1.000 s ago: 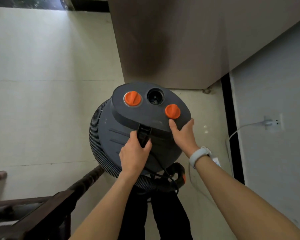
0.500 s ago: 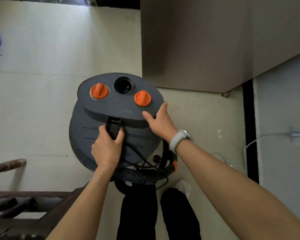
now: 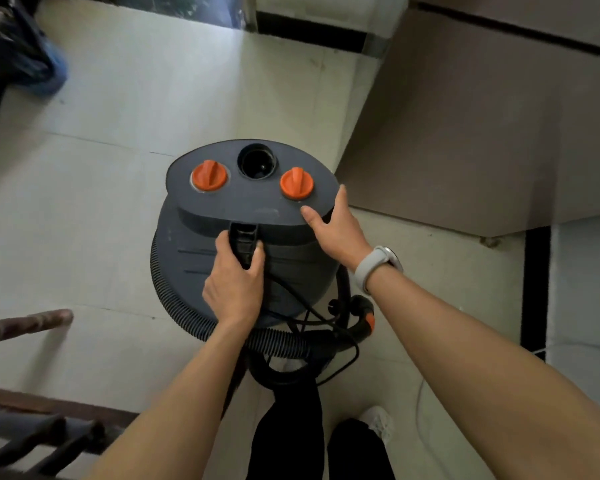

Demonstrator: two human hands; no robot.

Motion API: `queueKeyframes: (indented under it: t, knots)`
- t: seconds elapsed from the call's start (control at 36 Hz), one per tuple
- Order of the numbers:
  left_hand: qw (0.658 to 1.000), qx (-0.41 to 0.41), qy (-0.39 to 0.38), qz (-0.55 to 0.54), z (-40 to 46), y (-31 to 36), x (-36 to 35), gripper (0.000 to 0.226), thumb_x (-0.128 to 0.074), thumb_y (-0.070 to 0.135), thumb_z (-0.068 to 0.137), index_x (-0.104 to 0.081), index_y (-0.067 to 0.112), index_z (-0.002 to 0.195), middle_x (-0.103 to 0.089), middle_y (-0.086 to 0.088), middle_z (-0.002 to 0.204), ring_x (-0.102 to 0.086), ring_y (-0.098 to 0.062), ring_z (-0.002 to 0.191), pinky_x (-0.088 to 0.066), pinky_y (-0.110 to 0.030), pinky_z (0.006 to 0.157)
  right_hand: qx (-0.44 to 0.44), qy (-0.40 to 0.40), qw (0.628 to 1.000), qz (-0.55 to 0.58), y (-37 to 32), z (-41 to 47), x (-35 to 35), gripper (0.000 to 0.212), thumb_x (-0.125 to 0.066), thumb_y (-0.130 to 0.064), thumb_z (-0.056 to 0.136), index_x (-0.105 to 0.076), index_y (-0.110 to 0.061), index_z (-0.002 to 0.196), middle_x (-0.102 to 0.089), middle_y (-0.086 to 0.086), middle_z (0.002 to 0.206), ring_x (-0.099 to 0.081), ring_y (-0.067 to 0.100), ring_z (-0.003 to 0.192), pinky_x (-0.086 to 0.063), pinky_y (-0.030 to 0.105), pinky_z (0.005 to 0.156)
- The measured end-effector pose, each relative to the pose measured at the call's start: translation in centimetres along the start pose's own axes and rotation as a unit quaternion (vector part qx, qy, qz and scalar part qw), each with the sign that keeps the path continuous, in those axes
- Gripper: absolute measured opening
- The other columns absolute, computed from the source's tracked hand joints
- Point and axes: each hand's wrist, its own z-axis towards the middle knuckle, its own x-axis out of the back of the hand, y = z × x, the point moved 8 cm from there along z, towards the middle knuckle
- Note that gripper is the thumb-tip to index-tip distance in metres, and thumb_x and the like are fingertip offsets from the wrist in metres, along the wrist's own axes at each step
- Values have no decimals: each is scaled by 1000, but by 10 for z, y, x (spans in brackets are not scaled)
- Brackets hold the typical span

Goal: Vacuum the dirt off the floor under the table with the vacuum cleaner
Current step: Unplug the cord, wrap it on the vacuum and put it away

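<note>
On the floor [image 3: 84,202] before my legs stands the vacuum [image 3: 243,237], now farther from the cabinet [image 3: 482,133] than earlier. My left hand [image 3: 234,285] still grips its handle [image 3: 244,242]; my right hand [image 3: 336,230] clasps the lid's edge.

There is one gray vacuum cleaner [image 3: 243,237] in the middle of the picture. It has two orange knobs [image 3: 209,176] on top and one round hole [image 3: 257,162] between them. One ribbed hose [image 3: 174,299] curls around it. Two hands, the left hand [image 3: 234,289] and the right hand [image 3: 336,230], are on it. One watch [image 3: 378,266] is on the right wrist.
</note>
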Motion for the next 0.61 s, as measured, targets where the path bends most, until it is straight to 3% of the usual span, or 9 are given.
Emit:
queueKeyframes:
  t: [0.14,0.28,0.42,0.61]
  knots:
    - [999,-28,-11,16,54,9,14,56,-48,48,94,-31,23,140,-60,-12,126,-56,-40,110,-40,-45,88,16,23,1000,-5,-33,25,-12,92,-56,-37,93,10,-9,151,-15,5,159,-19,21,145,-20,35,118]
    - [995,-79,-26,55,107,30,25,53,-45,49,94,-29,25,139,-59,-12,126,-56,-42,109,-40,-47,88,70,31,989,-125,-57,38,-25,94,-54,-43,93,13,-7,150,15,10,159,7,21,147,-7,35,120]
    - [987,-136,-30,84,150,58,28,56,-44,50,95,-24,27,143,-58,-10,126,-58,-44,104,-44,-48,84,55,85,978,-184,-75,70,-19,82,-47,-40,97,5,-9,152,16,16,158,-3,29,147,-18,34,115]
    - [982,-170,-36,80,201,108,21,62,-41,52,95,-19,28,148,-57,-8,124,-60,-42,100,-47,-49,80,14,89,964,-250,-108,132,10,78,-46,-38,98,2,-10,152,11,20,158,-16,35,144,-30,36,108]
